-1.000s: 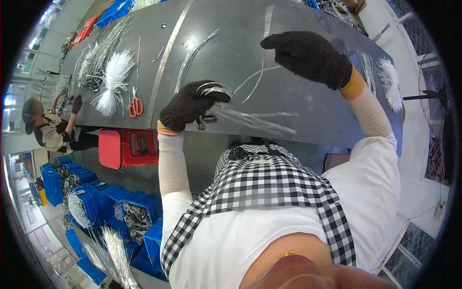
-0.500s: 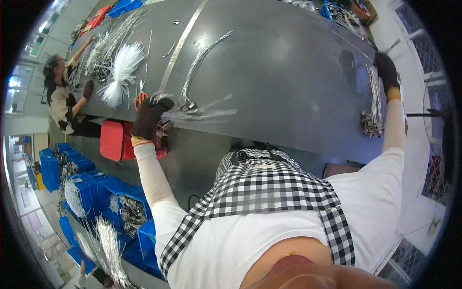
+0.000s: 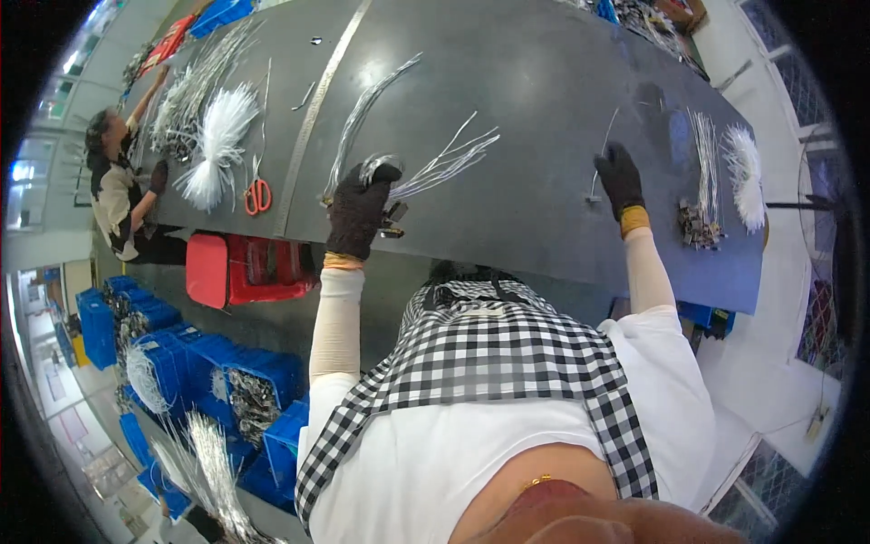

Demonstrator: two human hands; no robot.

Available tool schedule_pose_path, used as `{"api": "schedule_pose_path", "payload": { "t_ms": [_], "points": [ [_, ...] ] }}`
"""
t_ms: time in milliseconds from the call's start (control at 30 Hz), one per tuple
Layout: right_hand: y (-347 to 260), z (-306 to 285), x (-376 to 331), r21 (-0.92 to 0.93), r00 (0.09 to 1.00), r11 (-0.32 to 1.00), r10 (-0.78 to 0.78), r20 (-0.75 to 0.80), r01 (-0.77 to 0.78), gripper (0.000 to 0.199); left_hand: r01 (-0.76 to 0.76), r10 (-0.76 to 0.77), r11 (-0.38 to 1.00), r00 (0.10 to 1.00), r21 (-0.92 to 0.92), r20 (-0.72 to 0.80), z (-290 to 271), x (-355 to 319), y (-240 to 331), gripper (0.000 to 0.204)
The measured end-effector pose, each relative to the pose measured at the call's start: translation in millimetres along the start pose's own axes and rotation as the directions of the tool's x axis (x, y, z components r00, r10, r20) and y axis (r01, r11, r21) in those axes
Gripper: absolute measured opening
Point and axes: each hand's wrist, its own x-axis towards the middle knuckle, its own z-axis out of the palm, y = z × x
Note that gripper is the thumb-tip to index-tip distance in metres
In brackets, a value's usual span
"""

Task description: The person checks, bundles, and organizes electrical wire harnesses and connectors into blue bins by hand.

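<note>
My left hand (image 3: 362,213), in a dark glove, is closed round a bundle of thin silvery wires (image 3: 453,163). The wires fan out to its right, and small metal blocks (image 3: 393,218) stick out below the fist. Another wire bundle (image 3: 361,113) lies curved on the table beyond this hand, its near end partly hidden by the glove. Over the table to the right, my right hand (image 3: 621,181), gloved too, has its fingers closed at a single thin wire (image 3: 609,129). A small metal piece (image 3: 593,198) shows at that wire's lower end.
Right of me lie a wire bundle with metal blocks (image 3: 700,222) and a white strand bundle (image 3: 745,172). Orange-handled scissors (image 3: 258,195) and a long metal strip (image 3: 313,113) lie left. A red stool (image 3: 208,270) and blue bins (image 3: 195,358) stand below; a co-worker (image 3: 118,186) works at far left.
My right hand has come left from the far-right wire bundle, bringing a single wire. My left hand has moved right with its bundle, whose wires now fan upward to the right.
</note>
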Motion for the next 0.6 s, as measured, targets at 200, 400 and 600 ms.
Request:
{"api": "schedule_pose_path", "payload": {
  "t_ms": [200, 400, 600],
  "points": [
    [-275, -41, -8, 0.308, 0.448, 0.402, -0.889, -0.094, 0.862, 0.022, -0.51, 0.745, 0.427, 0.667, 0.747, 0.029, 63, 19, -53, 0.026],
    [-325, -15, -31, 0.709, 0.848, 0.685, -0.269, 0.457, -0.165, 0.023, -0.571, 0.706, 0.451, 0.698, 0.686, 0.117, 81, -15, -2, 0.019],
    [-342, -6, -26, 0.523, 0.646, 0.558, -0.763, 0.017, 0.645, 0.026, -0.658, 0.761, 0.347, 0.614, 0.668, 0.21, 46, -49, 19, 0.033]
  ]
}}
